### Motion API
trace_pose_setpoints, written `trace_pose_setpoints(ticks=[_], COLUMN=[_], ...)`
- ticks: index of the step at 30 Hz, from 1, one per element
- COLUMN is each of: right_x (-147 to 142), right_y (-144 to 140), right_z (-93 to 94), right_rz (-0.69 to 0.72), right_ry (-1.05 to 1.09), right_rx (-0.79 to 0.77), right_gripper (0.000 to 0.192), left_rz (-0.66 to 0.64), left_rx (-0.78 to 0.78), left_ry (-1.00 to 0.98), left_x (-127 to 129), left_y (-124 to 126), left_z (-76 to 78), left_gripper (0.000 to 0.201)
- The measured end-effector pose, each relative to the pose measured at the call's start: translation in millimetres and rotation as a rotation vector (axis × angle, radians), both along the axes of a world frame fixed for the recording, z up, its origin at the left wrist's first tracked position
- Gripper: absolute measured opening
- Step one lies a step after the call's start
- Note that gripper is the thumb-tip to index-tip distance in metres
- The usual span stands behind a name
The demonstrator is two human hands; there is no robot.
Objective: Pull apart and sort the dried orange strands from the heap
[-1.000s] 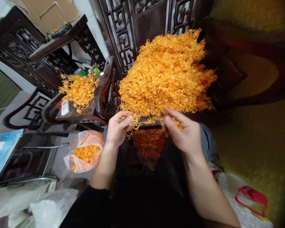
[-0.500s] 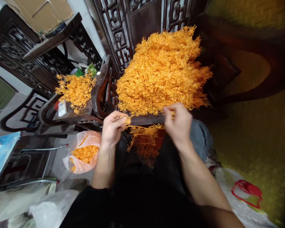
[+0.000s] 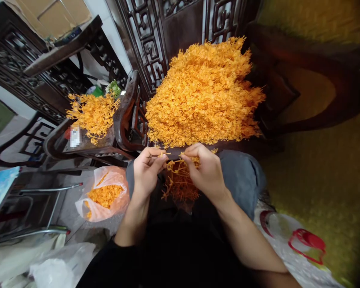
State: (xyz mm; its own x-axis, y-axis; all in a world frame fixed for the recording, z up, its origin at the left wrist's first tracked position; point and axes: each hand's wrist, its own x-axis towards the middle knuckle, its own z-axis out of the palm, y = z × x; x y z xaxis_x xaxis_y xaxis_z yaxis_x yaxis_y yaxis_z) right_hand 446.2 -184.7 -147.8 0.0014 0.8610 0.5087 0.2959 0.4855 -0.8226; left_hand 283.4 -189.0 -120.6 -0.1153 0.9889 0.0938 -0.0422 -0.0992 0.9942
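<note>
In front of the big heap of orange branching plastic sprigs (image 3: 204,96), my two hands are close together over my lap. My left hand (image 3: 147,170) is closed in a pinch, and a thin orange stem end pokes out past the thumb. My right hand (image 3: 205,170) has thumb and fingers pressed round an orange sprig (image 3: 195,161), with branches hanging below the fingers. Between my knees, under the hands, lie more reddish-orange sprigs (image 3: 181,186), partly in shadow. Fine detail at the fingertips is too small to make out.
A smaller bunch of orange sprigs (image 3: 93,114) lies on a dark wooden side table to the left. Below it stands a pink plastic bag (image 3: 123,204) holding small orange pieces. A clear container with a red handle (image 3: 309,240) is at lower right. Carved wooden chair arms (image 3: 126,120) flank the heap.
My right hand has moved left and slightly down, closing the gap to my left hand. The left hand has shifted slightly right. The view has moved a little.
</note>
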Motion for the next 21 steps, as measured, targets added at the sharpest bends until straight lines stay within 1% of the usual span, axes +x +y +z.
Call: trace_pose_setpoints(ticks=[2,3,6,7,8,9,10,12,13,14,15,17,19,21], right_x=[11.8,19.6,47.8,56.9,64.9,71.5,76.7,84.4,87.6,90.8,94.0,99.2,99.0,89.9], right_y=[3.0,5.4,19.5,27.8,38.6,52.3,69.5,115.1,143.0,173.5,205.5,268.6,321.5,357.2], right_z=[-3.8,-5.0,-3.8,-1.5,1.5,5.2,9.4,18.5,23.6,29.0,35.1,48.3,59.9,64.3], right_rz=[-0.014,-0.046,-0.162,-0.158,-0.122,-0.059,0.015,0.144,0.174,0.159,0.112,-0.054,-0.293,-0.473], right_ry=[0.041,0.102,0.455,0.563,0.629,0.649,0.634,0.581,0.566,0.557,0.538,0.408,0.146,-0.193], right_rx=[-0.008,-0.023,-0.134,-0.186,-0.238,-0.286,-0.331,-0.397,-0.413,-0.401,-0.361,-0.26,-0.135,0.017], right_gripper=[0.012,0.013,0.024,0.028,0.03,0.034,0.039,0.046,0.045,0.041,0.036,0.028,0.031,0.039], left_rz=[0.0,0.026,0.148,0.162,0.153,0.139,0.121,0.096,0.092,0.088,0.081,0.061,0.052,0.052], left_rx=[-0.012,-0.002,0.06,0.06,0.043,0.022,0.0,-0.03,-0.044,-0.061,-0.085,-0.135,-0.168,-0.192], left_ry=[-0.095,-0.149,-0.297,-0.318,-0.327,-0.332,-0.339,-0.367,-0.386,-0.404,-0.416,-0.434,-0.456,-0.483], left_x=[-10.9,-17.8,-40.6,-47.0,-52.0,-55.3,-57.2,-57.7,-57.5,-57.4,-57.8,-60.3,-64.0,-67.5], left_y=[-1.4,-2.0,-6.2,-8.4,-10.7,-12.9,-14.7,-16.7,-16.9,-16.8,-16.5,-15.0,-12.2,-7.8], left_z=[10.3,16.0,30.1,32.5,33.2,32.5,30.7,24.9,21.7,18.6,15.6,9.8,4.0,-1.7], left_gripper=[0.021,0.023,0.026,0.025,0.023,0.021,0.019,0.018,0.018,0.018,0.017,0.016,0.016,0.017])
